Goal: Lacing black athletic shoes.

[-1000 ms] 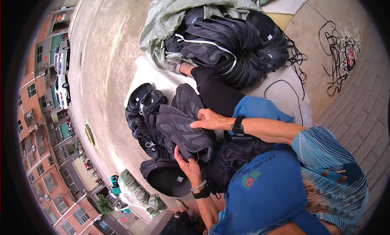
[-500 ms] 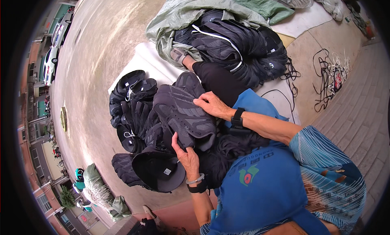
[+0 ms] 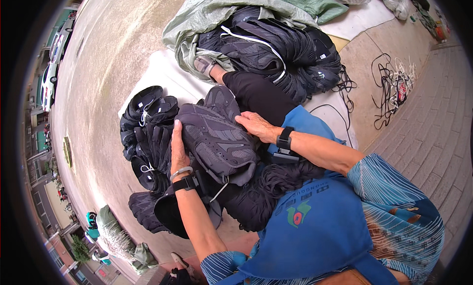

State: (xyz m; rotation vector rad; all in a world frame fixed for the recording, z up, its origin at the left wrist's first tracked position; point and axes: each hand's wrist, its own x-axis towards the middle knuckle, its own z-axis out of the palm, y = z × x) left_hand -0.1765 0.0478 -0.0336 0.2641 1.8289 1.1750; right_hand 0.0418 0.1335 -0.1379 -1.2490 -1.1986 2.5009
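A stack of dark grey shoe uppers (image 3: 217, 144) is held at the centre of the frame, above the lap. Its left edge is flanked by the left hand (image 3: 178, 149), and its right edge is met by the fingertips of the right hand (image 3: 256, 126). The stack is steadied between the two; whether either grip is clamped around it cannot be told, since the undersides are hidden.

As far as can be judged, the handling is partway along. Dark bundles (image 3: 143, 149) left of centre are already fitted with white ties (image 3: 144, 118), and a large bundle (image 3: 266, 51) at upper centre is banded with a white strip (image 3: 261, 45) inside a grey-green sack (image 3: 180, 31). On the held stack, a pale cord (image 3: 220, 190) is seen hanging at the lower end, but no finished tie is visible. A heap of dark laces (image 3: 278, 184) is kept on the lap, and loose cords (image 3: 389, 85) are scattered at upper right. How many pieces are left cannot be counted.
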